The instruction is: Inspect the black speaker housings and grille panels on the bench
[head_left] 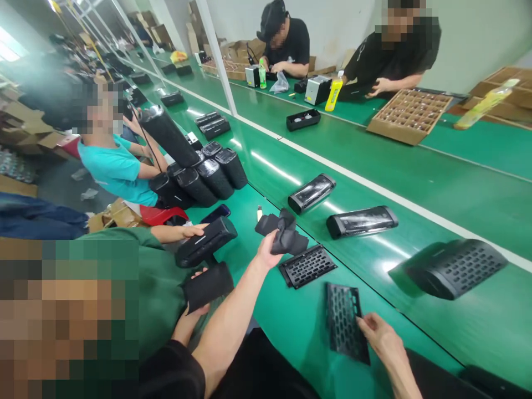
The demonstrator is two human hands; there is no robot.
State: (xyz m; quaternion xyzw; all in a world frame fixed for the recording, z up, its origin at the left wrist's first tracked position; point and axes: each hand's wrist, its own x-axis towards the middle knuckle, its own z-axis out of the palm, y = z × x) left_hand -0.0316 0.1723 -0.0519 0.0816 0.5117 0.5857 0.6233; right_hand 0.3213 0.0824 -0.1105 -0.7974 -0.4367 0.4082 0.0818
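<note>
My left hand (pixel 268 252) grips a crumpled black fabric sleeve (pixel 282 235) above the green bench (pixel 303 343). My right hand (pixel 382 343) holds the edge of a black perforated grille (pixel 344 324) flat on the bench. Beside the sleeve lies a second black grille (pixel 307 266). Farther out lie two black speaker bodies (pixel 311 193) (pixel 361 221) and a large perforated black casing (pixel 455 269), blurred at the right. On my left, a co-worker's hands hold a black cylindrical speaker (pixel 205 241) and a black fabric-covered piece (pixel 208 286).
Several black speakers (pixel 208 177) stand in a cluster beside a person in a turquoise shirt (pixel 116 172). Across a white rail (pixel 332 155), two people in black work at a parallel green bench, with a cardboard tray of small parts (pixel 409 116) and a yellow bottle (pixel 334 91).
</note>
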